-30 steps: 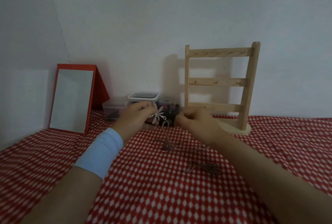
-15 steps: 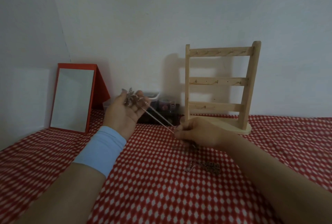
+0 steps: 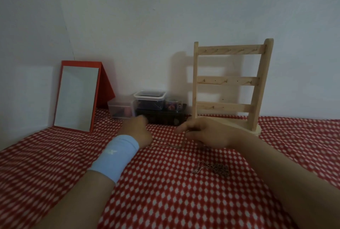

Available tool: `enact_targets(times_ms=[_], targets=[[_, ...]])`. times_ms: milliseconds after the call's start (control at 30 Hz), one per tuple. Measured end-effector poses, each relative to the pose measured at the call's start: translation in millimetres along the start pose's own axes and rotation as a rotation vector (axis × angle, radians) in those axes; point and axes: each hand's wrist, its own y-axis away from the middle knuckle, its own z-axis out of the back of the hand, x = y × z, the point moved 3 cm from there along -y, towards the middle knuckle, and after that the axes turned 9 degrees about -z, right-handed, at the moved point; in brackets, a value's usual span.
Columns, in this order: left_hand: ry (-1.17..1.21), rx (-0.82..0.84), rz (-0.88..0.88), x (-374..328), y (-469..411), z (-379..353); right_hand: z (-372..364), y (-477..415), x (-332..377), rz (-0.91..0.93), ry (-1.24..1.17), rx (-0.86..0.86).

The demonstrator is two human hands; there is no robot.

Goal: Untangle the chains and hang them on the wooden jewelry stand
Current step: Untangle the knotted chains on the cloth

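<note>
The wooden jewelry stand [image 3: 228, 81] stands at the back right with bare pegs on its three bars. A thin silver chain [image 3: 166, 145] lies slack on the cloth between my hands. My left hand [image 3: 137, 132], with a light blue wristband, is low on the table. Its fingers curl away from me, and the chain runs out from under it. My right hand [image 3: 204, 133] sits in front of the stand's base and pinches the chain's other end with curled fingers. A second, darker chain [image 3: 219, 169] lies bunched on the cloth beside my right forearm.
A red-framed mirror [image 3: 77, 98] leans at the back left. Small clear plastic boxes [image 3: 149, 100] and a dark box [image 3: 163, 117] stand against the wall between mirror and stand. A red and white patterned cloth [image 3: 165, 192] covers the table.
My left hand has dropped from its raised position down to the table. The chain, stretched taut between my hands half a second ago, now lies slack on the cloth.
</note>
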Motion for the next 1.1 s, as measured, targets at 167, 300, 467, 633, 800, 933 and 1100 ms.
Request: enact_targets(times_ms=[167, 300, 467, 633, 800, 933, 1100], targets=[[0.606, 0.187, -0.23, -60.6, 9.5, -8.8, 2.1, 0.8, 0.7, 0.067, -0.193, -0.166], [0.562, 0.121, -0.173, -52.5, 9.3, -3.0, 5.4, 2.8, -1.0, 0.038, -0.138, -0.289], [0.652, 0.124, -0.115, -47.4, 9.1, 3.2, 6.4, 4.4, 2.2, 0.016, -0.097, -0.315], [0.614, 0.026, -0.135, -41.0, 6.9, 8.6, 6.4, 4.1, -1.1, -0.029, -0.207, -0.282], [0.627, 0.151, -0.101, -41.5, 8.4, -0.7, 10.5, 1.4, 0.4, -0.035, -0.209, -0.348], [0.48, 0.183, -0.19, -50.7, 11.4, 0.8, 11.6, 3.4, 0.6, -0.049, -0.184, -0.376], [0.726, 0.332, -0.141, -48.8, 13.7, -5.3, 7.8, 0.0, -1.5, -0.048, -0.025, -0.446]])
